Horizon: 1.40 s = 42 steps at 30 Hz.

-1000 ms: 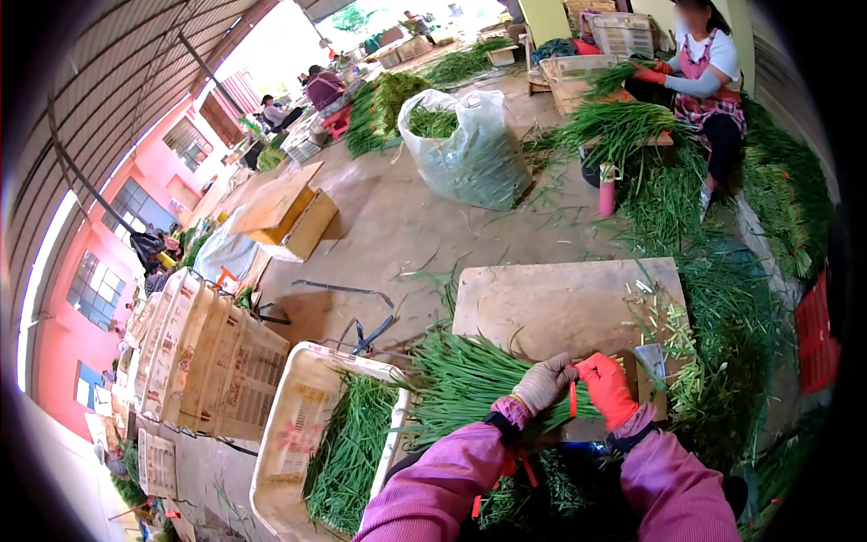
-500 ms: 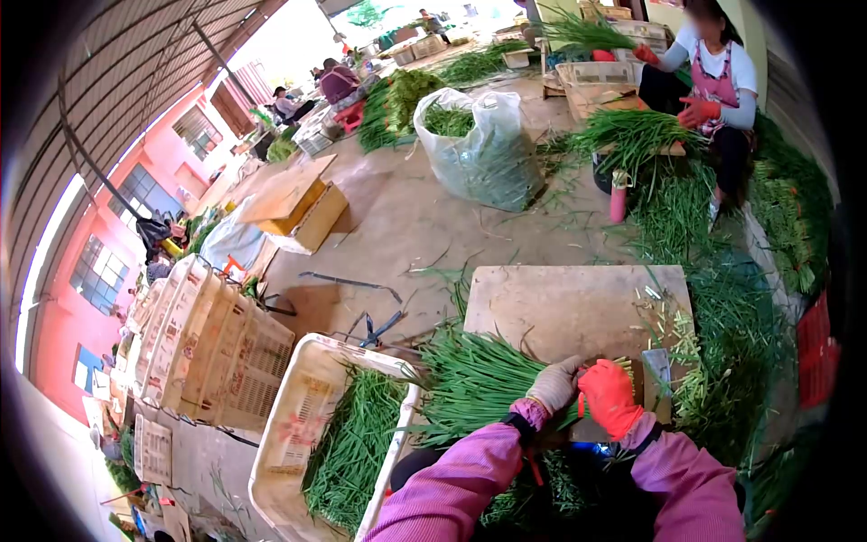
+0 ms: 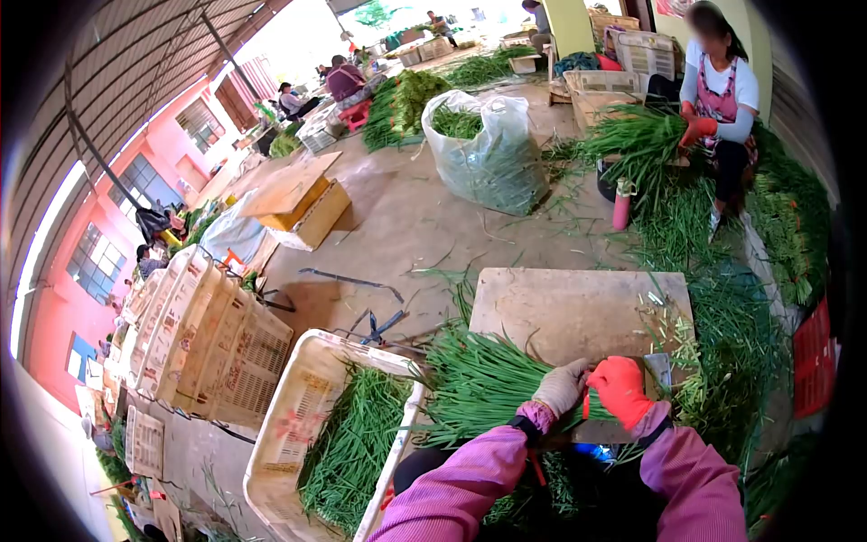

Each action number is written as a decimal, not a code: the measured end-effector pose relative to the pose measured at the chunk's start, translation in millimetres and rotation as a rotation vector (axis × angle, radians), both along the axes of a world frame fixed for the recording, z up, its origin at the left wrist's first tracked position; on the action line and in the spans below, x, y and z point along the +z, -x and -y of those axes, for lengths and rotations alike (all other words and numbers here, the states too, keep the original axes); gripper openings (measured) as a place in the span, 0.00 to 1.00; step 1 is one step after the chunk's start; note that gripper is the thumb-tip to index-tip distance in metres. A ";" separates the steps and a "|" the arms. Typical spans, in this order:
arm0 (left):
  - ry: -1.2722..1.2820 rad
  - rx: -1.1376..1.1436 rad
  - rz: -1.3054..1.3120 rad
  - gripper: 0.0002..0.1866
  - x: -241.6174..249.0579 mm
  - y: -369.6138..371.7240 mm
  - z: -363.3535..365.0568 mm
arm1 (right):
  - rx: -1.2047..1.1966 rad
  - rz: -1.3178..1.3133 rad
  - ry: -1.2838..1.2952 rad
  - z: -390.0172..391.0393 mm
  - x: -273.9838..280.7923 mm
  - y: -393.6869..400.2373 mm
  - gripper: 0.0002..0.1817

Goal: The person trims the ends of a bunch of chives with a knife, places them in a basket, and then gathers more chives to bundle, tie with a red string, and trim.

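Observation:
A thick bunch of garlic chives lies across the near left edge of a wooden board, leafy ends to the left. My left hand, in a grey-white glove, is closed around its right end. Close beside it, my right hand, in a red-orange rubber glove, pinches a thin red band that hangs at the bunch's cut end. The two hands nearly touch. A flat metal blade lies on the board just right of my right hand, partly hidden by it.
A plastic crate of loose greens stands at my left, with stacked crates beyond. Trimmings cover the board's right side. A full plastic bag stands ahead. A co-worker in red gloves handles greens at the upper right.
My right hand has moved slightly right and up, turning, and the red band shows more clearly between my hands. The co-worker has brought both hands together on the greens.

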<state>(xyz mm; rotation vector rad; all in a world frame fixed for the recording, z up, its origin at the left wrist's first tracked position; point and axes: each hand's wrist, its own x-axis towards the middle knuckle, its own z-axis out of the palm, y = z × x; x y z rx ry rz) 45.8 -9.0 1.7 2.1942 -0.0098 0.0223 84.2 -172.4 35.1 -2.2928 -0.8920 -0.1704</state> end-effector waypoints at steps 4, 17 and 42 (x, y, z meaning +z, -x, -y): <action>0.094 0.105 0.001 0.08 7.8 2.5 3.7 | 0.005 -0.020 -0.051 -6.6 9.2 -2.6 0.06; -0.008 0.164 0.077 0.08 16.1 0.9 13.6 | 0.046 0.333 0.038 -2.6 0.0 -6.5 0.05; -0.185 -0.125 -0.132 0.14 23.5 -35.7 -6.0 | 0.144 0.468 0.027 -6.8 5.3 -0.4 0.06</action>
